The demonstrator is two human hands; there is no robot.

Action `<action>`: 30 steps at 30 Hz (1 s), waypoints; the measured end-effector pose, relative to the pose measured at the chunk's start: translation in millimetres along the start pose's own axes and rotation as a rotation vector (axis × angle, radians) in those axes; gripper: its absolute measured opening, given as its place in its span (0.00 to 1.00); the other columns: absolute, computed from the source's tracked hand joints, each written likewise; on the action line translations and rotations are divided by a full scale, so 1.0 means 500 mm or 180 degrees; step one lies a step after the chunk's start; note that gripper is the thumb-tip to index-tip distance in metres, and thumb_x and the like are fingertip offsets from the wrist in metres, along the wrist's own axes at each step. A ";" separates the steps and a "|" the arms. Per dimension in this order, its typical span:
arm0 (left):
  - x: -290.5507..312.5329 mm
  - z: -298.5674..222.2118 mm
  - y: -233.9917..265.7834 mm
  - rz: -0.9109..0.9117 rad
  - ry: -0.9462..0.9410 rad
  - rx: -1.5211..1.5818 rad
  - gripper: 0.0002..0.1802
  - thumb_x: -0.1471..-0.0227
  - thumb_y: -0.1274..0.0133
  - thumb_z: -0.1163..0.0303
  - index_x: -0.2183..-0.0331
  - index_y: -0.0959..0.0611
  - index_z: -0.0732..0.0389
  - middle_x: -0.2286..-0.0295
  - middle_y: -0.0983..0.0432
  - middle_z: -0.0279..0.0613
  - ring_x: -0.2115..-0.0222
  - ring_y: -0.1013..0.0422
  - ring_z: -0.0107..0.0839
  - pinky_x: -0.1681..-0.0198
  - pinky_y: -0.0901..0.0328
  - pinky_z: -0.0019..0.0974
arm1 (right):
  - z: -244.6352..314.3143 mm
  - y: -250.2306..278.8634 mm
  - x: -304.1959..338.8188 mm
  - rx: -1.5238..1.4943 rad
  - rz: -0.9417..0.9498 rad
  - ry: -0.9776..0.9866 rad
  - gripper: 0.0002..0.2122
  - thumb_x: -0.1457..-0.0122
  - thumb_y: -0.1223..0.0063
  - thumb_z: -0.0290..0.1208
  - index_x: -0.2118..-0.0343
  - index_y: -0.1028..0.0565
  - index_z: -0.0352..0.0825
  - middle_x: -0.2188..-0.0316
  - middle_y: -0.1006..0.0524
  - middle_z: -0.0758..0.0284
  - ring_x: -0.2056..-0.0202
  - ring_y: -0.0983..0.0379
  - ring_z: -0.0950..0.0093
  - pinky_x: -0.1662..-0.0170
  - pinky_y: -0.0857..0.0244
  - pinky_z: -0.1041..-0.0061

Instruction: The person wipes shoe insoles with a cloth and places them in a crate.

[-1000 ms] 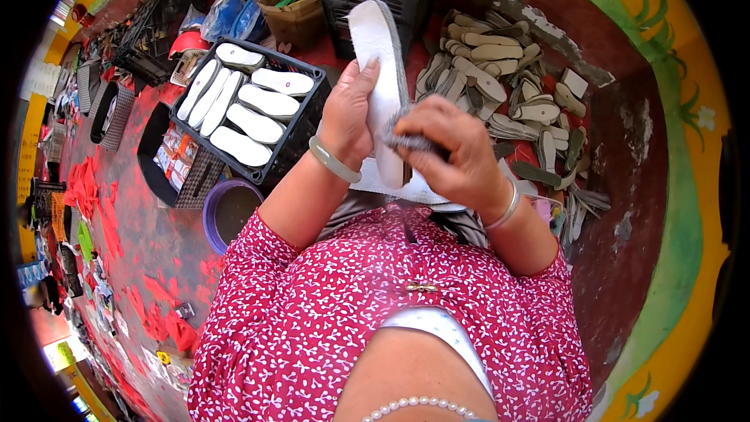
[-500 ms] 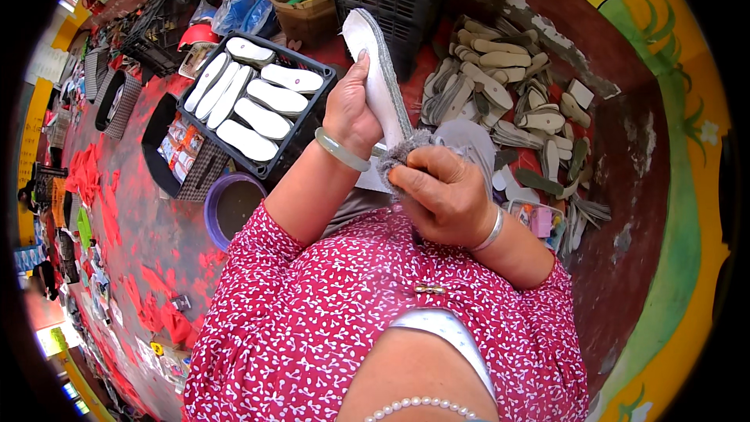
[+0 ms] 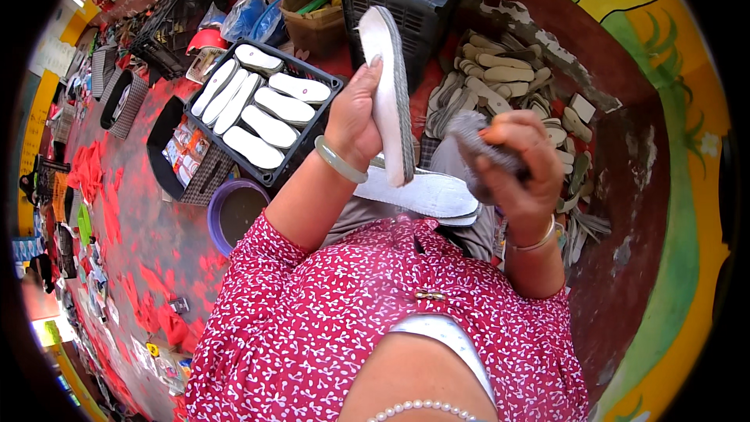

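My left hand (image 3: 355,121) grips a thick cloth shoe sole (image 3: 384,101), holding it upright with its layered grey edge toward the right. Off to the right of that sole, apart from it, my right hand (image 3: 525,176) is closed round a fuzzy grey cloth pad (image 3: 471,147); the hand is slightly smeared by motion. Across my lap lies a white shoe sole (image 3: 426,192), with at least one more underneath it. Beyond my left forearm, several finished-looking white soles (image 3: 273,104) lie in rows in a black plastic crate (image 3: 332,101).
A heap of loose soles (image 3: 508,74) covers the floor at the far right, by the wall. A black crate (image 3: 437,0) stands upside down ahead. Left of me are a purple bucket (image 3: 213,219) and a dark checked box (image 3: 207,180). Red scraps (image 3: 86,176) litter the floor.
My right hand has drawn the grey pad off the sole's lower end and moved up and right. The held sole has turned more upright, and the sole on my lap shows more.
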State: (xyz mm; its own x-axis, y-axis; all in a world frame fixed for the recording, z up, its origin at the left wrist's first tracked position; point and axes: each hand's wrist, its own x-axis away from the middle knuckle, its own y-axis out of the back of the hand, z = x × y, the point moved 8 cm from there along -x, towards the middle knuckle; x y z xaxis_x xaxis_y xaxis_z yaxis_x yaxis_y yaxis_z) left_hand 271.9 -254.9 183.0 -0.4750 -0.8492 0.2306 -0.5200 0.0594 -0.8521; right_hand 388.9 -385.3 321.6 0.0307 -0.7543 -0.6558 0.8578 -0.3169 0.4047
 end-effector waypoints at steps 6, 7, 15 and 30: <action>0.024 0.064 -0.056 0.1148 0.0521 0.0219 0.14 0.41 0.56 0.66 0.56 0.29 0.62 0.65 0.26 0.40 0.66 0.27 0.29 0.62 0.30 0.33 | 0.020 -0.092 0.033 0.0476 0.0592 0.0491 0.12 0.57 0.44 0.17 0.67 0.25 0.34 0.69 0.29 0.61 0.71 0.28 0.65 0.69 0.33 0.74; 0.028 0.074 -0.061 0.1238 0.0591 0.0164 0.14 0.42 0.56 0.66 0.56 0.30 0.62 0.64 0.26 0.40 0.65 0.27 0.29 0.61 0.30 0.33 | 0.020 -0.079 0.028 0.0664 0.0372 0.0575 0.11 0.57 0.45 0.18 0.67 0.25 0.34 0.69 0.29 0.61 0.71 0.28 0.65 0.69 0.33 0.73; 0.054 0.111 -0.072 0.1641 0.0964 -0.0443 0.22 0.44 0.52 0.70 0.49 0.33 0.65 0.58 0.27 0.45 0.59 0.28 0.29 0.55 0.33 0.29 | -0.054 0.022 -0.046 0.1303 -0.0801 0.0569 0.11 0.57 0.43 0.18 0.67 0.24 0.34 0.70 0.27 0.62 0.68 0.28 0.68 0.66 0.33 0.76; 0.015 0.093 -0.048 0.1328 0.0563 -0.0265 0.18 0.42 0.57 0.69 0.51 0.32 0.65 0.61 0.27 0.42 0.62 0.28 0.27 0.57 0.32 0.30 | -0.120 -0.032 -0.026 0.0335 -0.0597 -0.0077 0.08 0.53 0.44 0.19 0.67 0.26 0.32 0.71 0.27 0.64 0.68 0.29 0.70 0.64 0.36 0.76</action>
State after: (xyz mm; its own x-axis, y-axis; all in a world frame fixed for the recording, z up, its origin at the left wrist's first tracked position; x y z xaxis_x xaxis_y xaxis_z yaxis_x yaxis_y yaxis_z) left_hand 313.7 -286.9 183.3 -0.7659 -0.6417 -0.0413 -0.3104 0.4252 -0.8502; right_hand 405.5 -336.0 285.2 -0.1380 -0.6897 -0.7108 0.7890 -0.5104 0.3420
